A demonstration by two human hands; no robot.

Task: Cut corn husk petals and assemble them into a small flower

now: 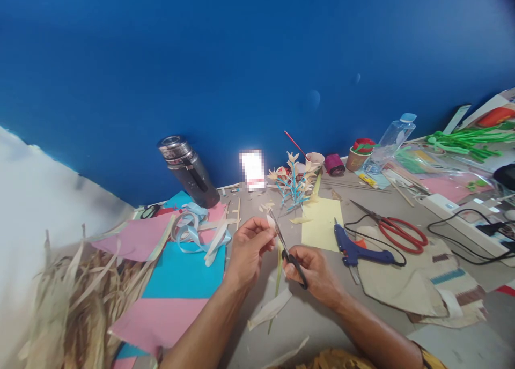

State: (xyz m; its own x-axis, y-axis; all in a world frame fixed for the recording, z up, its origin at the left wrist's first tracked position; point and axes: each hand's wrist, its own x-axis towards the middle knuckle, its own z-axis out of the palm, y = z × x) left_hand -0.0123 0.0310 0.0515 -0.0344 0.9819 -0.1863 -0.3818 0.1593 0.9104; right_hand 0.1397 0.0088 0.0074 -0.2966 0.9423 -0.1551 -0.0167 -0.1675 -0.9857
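Between the fingers of my left hand (pixel 252 245) is a small pale strip of husk (pixel 271 221), its upper end sticking out. My right hand (pixel 311 272) grips black-handled scissors (pixel 296 268), whose blades point up and lie against the strip's right side. Whether the blades are closed on it I cannot tell. Below my hands, a loose pale husk piece (pixel 270 309) and a thin green strip (pixel 277 272) lie on the table. Just beyond stand pale husk flowers (pixel 293 159) on blue stems, with small cut scraps (pixel 267 206) nearby.
Right of my hands are yellow paper (pixel 322 224), a blue glue gun (pixel 354 246), red-handled scissors (pixel 402 235), a cloth (pixel 396 286) and a power strip (pixel 462 216). On the left are a dark flask (pixel 193 170), blue ribbon (pixel 189 229), coloured paper (pixel 185 272) and dry husks (pixel 76 304).
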